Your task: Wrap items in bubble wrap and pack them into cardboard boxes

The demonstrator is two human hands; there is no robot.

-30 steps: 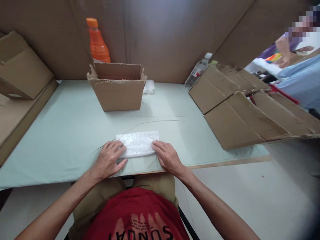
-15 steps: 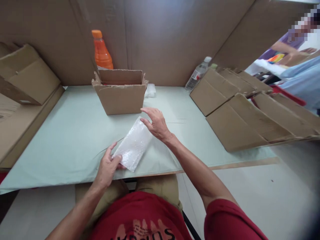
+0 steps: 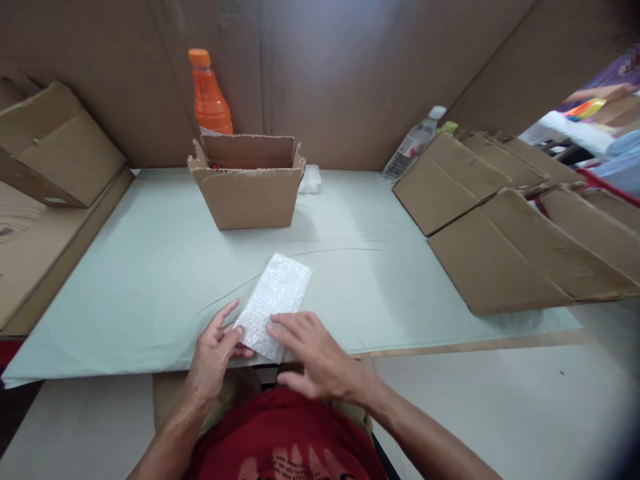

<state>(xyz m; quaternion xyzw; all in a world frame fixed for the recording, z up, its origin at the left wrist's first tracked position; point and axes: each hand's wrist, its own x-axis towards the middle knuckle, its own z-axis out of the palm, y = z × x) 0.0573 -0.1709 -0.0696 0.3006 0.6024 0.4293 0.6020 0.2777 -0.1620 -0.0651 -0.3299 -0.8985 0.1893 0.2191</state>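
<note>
Bubble-wrap packet (image 3: 275, 303) on worktop (image 3: 150, 267) at 6 o'clock; open box (image 3: 247, 183) at 12, bottle (image 3: 210, 93) behind; flat cartons (image 3: 500, 220) at 3.
</note>
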